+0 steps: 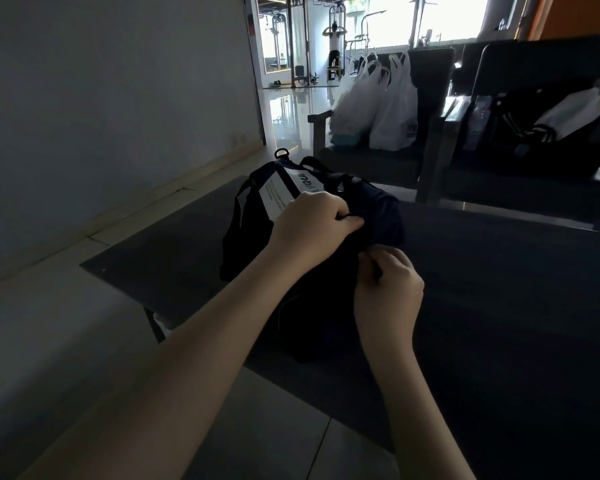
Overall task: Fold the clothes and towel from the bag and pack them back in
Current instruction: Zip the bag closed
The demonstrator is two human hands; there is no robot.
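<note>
Head view: my two bare hands work at a dark navy soft fabric duffel bag that lies on a dark matte flat surface, close in front of me.
Bag: slumped and creased. Its top looks closed, so whatever is inside is hidden from me.
Tag: a white stiff card tag with dark print lies across the bag's far top, beside a black strap.
Left hand: my fingers are curled tight on the bag's top, thumb and forefinger pinching a small dark piece. I cannot tell if it is a zip pull or a fold of cloth.
Right hand: nearer me and close to the left, fingers curled in and pinching the bag's fabric.
Beyond: two white crinkled plastic carrier bags stand on a dark chair.
Floor: pale glossy floor tiles lie to my left.
</note>
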